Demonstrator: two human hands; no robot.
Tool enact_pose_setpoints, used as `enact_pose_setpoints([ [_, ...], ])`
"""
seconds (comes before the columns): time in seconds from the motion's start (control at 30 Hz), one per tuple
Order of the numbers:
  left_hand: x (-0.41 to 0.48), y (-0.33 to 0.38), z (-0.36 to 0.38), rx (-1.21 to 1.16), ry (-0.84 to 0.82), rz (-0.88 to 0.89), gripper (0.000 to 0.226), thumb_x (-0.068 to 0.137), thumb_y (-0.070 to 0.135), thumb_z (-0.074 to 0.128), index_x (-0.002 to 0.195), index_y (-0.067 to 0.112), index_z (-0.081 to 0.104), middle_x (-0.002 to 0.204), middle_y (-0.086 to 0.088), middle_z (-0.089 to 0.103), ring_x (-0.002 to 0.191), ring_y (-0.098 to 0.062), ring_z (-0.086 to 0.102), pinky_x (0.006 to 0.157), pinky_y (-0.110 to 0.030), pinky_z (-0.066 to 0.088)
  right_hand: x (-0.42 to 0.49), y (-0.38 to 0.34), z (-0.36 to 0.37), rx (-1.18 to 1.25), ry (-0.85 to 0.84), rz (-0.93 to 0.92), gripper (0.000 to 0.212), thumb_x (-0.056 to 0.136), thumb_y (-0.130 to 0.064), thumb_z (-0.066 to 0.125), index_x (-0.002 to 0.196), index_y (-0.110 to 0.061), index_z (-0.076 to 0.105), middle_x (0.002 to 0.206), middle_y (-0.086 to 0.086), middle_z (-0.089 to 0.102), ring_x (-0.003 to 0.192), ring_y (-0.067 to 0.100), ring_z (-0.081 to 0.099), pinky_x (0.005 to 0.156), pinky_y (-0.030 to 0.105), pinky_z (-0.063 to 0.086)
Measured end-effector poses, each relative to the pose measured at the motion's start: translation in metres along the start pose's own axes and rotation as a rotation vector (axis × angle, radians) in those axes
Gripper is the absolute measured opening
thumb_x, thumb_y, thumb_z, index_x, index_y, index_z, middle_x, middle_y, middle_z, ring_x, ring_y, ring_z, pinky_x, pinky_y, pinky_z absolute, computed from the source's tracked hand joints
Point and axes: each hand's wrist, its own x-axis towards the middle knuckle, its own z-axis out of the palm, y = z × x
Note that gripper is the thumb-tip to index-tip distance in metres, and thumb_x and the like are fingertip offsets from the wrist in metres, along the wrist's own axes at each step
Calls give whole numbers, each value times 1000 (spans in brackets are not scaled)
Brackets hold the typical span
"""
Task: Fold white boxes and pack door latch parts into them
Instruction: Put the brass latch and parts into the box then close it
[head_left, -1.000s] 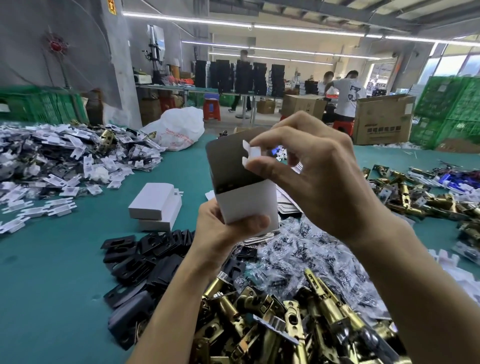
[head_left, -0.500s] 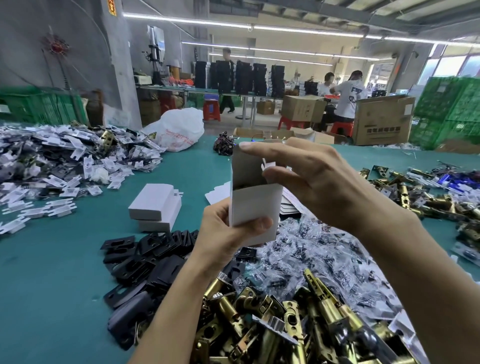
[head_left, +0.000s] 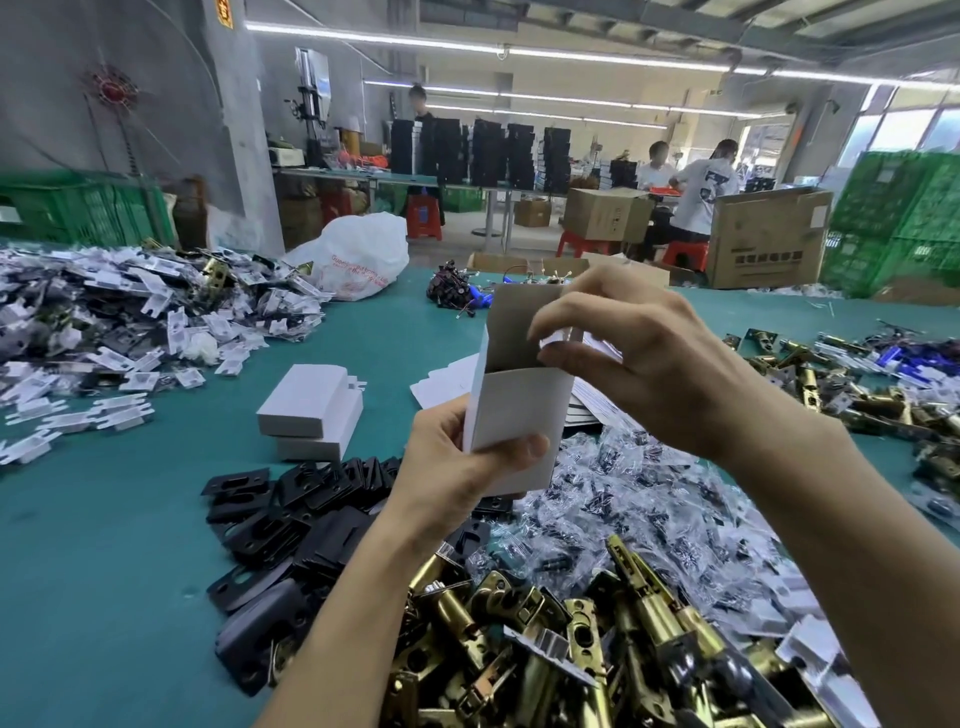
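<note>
- Small white cardboard box: upright, open-topped, above centre of teal tabletop.
- Left-hand grip: clasps box base at 7 o'clock, steadying it.
- Right-hand grip: pinches top flap at 1 o'clock, likely for folding.

This is a factory packing hall: a long green table heaped with brass latches at 6 o'clock, green crates at 2 o'clock, cartons and workers at 1 o'clock, strip lights at 12 o'clock.
</note>
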Motion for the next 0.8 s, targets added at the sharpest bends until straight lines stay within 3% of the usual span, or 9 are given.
enact_pose_setpoints([
  [0.07,0,0,0,4,-1,-4,19,67,13,81,85,18,78,80,-2,74,71,-11,70,59,-24,56,2,0,0,40,19,36,16,93,-33,62,103,-23,71,104,0,55,101,15,50,86,31,40],
  [0.13,0,0,0,-2,-2,-3,21,67,12,81,87,17,77,80,-2,75,72,-11,70,59,-25,57,6,-1,-1,80,27,36,9,93,-27,65,97,-21,70,96,-2,58,90,8,50,80,28,40],
  [0.23,1,0,-1,-12,-1,7,23,67,12,82,89,16,77,81,-1,75,72,-11,70,60,-25,56,9,-1,-3,38,-5,-1,5,93,-22,66,93,-18,69,87,-6,61,78,9,50,75,33,42],
  [0.4,2,-3,-1,38,5,5,24,66,12,83,89,15,76,79,1,74,71,-9,67,60,-23,55,11,-2,-11,-34,-179,16,6,94,-23,63,96,-20,67,93,-3,59,86,17,52,78,45,47],
  [0.6,1,-3,-4,79,8,8,28,67,11,85,94,12,76,83,-4,74,73,-11,67,62,-24,57,17,-10,-19,-176,-267,-50,8,94,-25,62,97,-26,69,101,-7,66,92,20,53,79,46,46],
  [0.8,1,-2,-1,140,25,-10,30,65,13,87,93,11,76,88,-18,71,73,-14,65,66,-32,59,14,-7,-18,-235,-379,52,25,100,-29,49,109,-32,73,110,-8,56,106,17,45,90,32,36],
])
